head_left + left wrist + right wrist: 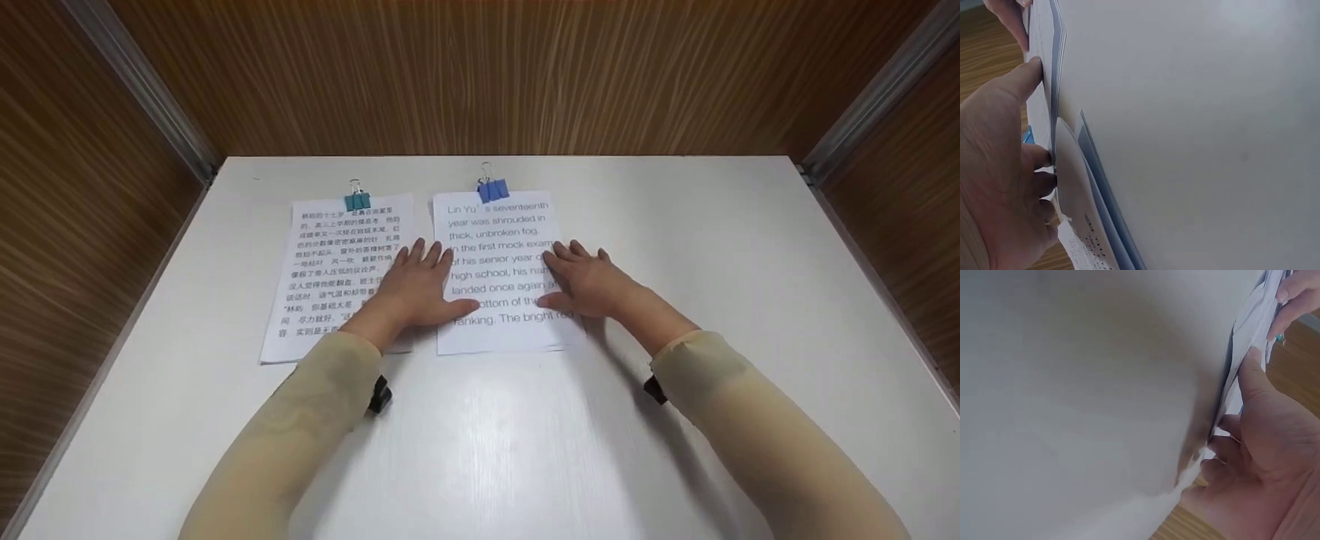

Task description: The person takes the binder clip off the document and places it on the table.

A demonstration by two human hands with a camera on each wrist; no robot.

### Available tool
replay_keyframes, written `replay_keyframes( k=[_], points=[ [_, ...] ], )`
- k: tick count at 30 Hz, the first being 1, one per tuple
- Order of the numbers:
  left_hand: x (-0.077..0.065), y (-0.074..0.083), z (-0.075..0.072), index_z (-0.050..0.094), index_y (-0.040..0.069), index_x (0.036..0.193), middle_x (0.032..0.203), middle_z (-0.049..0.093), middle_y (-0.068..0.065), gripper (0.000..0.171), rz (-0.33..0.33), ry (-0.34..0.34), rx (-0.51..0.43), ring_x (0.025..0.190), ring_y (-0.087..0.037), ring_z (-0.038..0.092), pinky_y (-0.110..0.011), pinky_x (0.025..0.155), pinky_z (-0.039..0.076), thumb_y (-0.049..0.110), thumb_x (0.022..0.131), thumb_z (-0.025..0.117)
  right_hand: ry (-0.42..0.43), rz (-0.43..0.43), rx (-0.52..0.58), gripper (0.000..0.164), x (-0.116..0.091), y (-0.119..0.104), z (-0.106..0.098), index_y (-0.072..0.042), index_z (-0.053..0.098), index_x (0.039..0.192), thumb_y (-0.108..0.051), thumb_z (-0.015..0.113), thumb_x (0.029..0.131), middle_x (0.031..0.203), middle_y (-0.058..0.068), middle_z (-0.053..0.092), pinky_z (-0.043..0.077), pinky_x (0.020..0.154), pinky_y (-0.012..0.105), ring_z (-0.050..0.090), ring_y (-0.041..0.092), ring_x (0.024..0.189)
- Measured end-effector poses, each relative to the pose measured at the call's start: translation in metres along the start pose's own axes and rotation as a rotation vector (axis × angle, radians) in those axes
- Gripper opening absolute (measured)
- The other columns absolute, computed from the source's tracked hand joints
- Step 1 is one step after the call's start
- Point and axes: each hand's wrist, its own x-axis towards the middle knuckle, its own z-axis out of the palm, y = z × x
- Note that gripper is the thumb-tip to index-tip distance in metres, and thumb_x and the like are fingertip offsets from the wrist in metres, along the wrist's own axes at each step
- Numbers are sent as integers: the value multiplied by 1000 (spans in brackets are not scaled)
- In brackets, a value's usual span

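A stack of paper sheets (499,266) printed in large English text lies on the table, with a blue binder clip (493,190) at its top edge. My left hand (420,289) rests along its left side, fingers spread and thumb over the lower lines. On the opposite side, my right hand (589,281) touches the right edge with fingers extended and thumb on the page. Left of it lies a second stack (330,277) with Chinese text, held by a teal binder clip (358,200); my left hand and forearm cover part of its right side. In the left wrist view, layered sheet edges (1058,67) show beside the thumb.
The white table (480,450) extends toward me and to both sides. Wood-grain panels (480,75) stand at its back and sides, with metal strips (142,90) in the corners. A dark wrist device (380,395) shows under the left sleeve.
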Motion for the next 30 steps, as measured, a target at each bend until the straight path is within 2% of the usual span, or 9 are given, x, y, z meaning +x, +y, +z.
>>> replay_keyframes(
  k=[5,10,17,24,30],
  points=[
    [-5,7,3,19,3,169,175,14,-20,111,24,-4,18,162,-40,2,-51,131,1,80,95,48,10,0,-10,92,-14,-3,2,-6,25,168,-56,64,102,174,19,17,9,127,66,10,42,161],
    [-16,15,6,20,1,168,174,15,-22,111,48,-8,44,162,-40,4,-50,131,1,80,96,47,15,-14,-3,92,-31,-3,9,-6,26,168,-56,64,102,174,19,17,9,127,66,10,43,161],
    [-31,23,13,21,0,168,173,16,-23,111,83,-12,83,162,-39,6,-49,131,2,82,96,43,29,-66,27,94,-54,-1,18,-4,27,167,-54,69,100,174,20,17,12,126,67,9,44,161],
    [-44,31,19,21,-2,167,173,15,-25,111,125,-3,67,162,-40,7,-48,131,3,81,97,44,35,-96,71,99,-74,3,26,-3,29,167,-56,74,96,174,19,15,10,127,65,6,42,162],
    [-57,38,23,24,-3,166,171,19,-26,111,149,20,47,162,-40,9,-47,131,4,80,96,48,43,-122,65,100,-92,2,31,-3,31,166,-57,76,94,174,19,18,11,127,65,8,42,161]
  ],
)
